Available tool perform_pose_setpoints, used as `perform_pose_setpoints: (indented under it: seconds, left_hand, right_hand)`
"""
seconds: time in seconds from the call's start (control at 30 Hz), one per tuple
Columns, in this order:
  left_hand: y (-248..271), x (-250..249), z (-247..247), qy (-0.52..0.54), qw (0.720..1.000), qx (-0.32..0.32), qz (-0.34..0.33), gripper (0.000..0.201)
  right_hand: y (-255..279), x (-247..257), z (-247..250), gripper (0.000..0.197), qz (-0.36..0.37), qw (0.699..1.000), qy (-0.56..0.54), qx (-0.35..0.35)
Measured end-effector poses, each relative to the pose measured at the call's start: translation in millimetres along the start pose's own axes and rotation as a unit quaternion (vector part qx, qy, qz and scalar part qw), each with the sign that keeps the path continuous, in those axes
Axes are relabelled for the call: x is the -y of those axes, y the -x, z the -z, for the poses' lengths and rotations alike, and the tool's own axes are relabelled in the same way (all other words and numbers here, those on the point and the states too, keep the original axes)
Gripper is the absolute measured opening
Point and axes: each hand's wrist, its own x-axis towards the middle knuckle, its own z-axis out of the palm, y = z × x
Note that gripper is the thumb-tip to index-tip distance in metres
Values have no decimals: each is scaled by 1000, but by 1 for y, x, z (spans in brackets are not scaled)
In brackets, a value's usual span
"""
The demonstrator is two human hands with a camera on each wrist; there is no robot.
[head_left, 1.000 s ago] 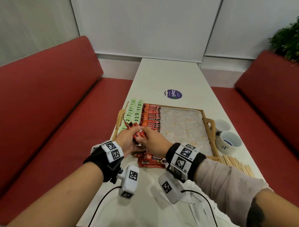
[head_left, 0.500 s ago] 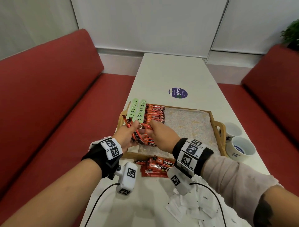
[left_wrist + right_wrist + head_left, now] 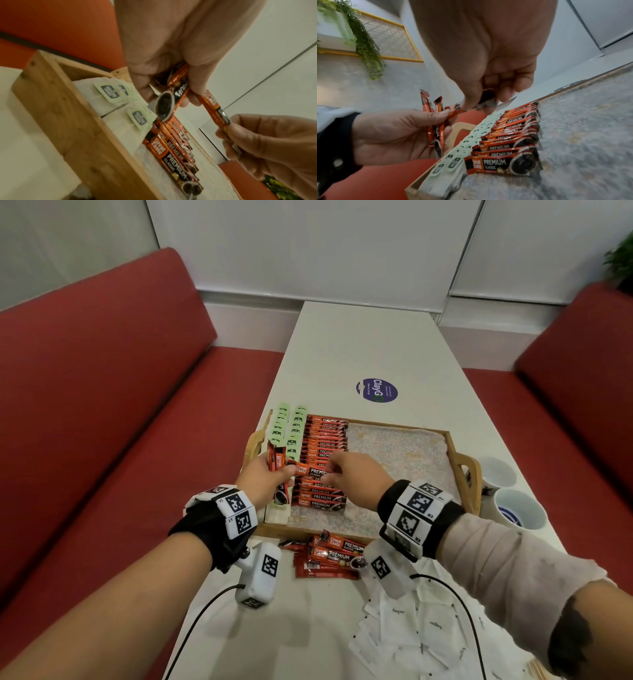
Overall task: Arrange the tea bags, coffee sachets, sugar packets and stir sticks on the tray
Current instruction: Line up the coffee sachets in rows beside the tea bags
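1. Wooden tray: speckled liner, handles at both ends.
2. Tea bags: two rows with green tags along the tray's left edge.
3. Coffee sachets: red-orange overlapping column beside them; loose pile at the tray's near edge.
4. Sugar packets: white, scattered at the tabletop's near right corner.

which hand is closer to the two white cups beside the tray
Right. The right hand pinches a coffee sachet over the middle of the wooden tray; the left hand is over its far-left edge, farther from the white cups.
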Motion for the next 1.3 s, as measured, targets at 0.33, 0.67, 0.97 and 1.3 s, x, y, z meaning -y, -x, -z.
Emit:
perform_pose_setpoints:
  seconds: [0.33,0.67,0.97,1.3]
  left_hand:
    - [-1,3,0,9,1000,-28,-7,10]
    - [3,7,-3,39,999,-16,16,9]
    - [4,12,0,-3,999,27,48,8]
    - [1,18,-2,-6,990,76,116,6]
  right_hand:
    - [4,-21,2,17,-47,997,20,53]
    - [5,-17,-25,36,-59,994,58,65]
    - [4,-13,-25,29,-59,991,102,65]
    - [0,-13,-31,24,-59,989,121,56]
